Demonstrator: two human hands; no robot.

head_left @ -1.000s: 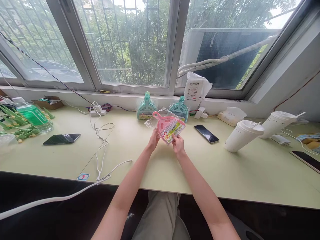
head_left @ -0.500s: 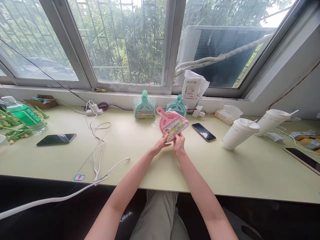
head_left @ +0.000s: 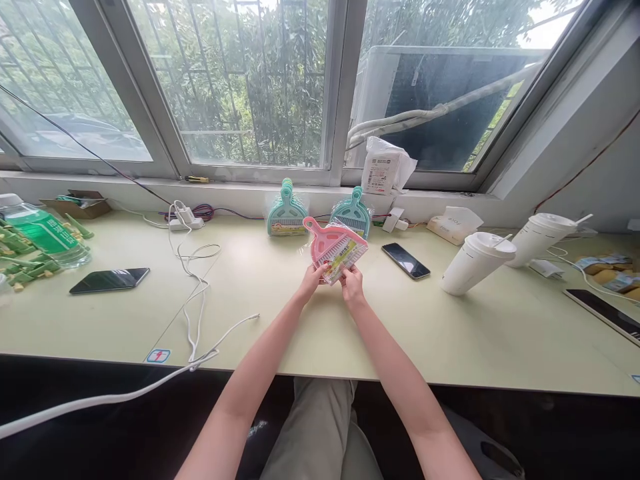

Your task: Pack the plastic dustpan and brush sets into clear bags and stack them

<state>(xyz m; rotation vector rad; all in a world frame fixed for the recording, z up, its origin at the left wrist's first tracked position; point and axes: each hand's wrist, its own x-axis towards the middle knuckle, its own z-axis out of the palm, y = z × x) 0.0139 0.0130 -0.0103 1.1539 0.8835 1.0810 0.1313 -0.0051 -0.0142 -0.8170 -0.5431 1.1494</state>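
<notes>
Between my two hands is a pink dustpan and brush set [head_left: 336, 241] in clear plastic wrap with a printed yellow-green label. It is tilted, its handle pointing up and left, above the table. My left hand [head_left: 313, 280] grips its lower left edge, and my right hand [head_left: 352, 283] pinches the lower right edge. Behind it, several turquoise dustpan sets [head_left: 289, 212] stand stacked against the wall below the window. More turquoise dustpan sets [head_left: 353, 208] stand just to the right, partly covered by the pink one.
Right of my hands lie a phone [head_left: 405, 260], a white lidded cup [head_left: 477, 263] and a second cup [head_left: 543, 237]. On the left are white cables [head_left: 199, 290], another phone [head_left: 110, 280] and a green-labelled bottle [head_left: 47, 233]. A tissue pack [head_left: 455, 225] sits near the wall.
The pink dustpan set has shifted slightly left and turned a little in my hands. Both hands keep hold of it, with the right hand's grip lower along the edge. The view has moved slightly.
</notes>
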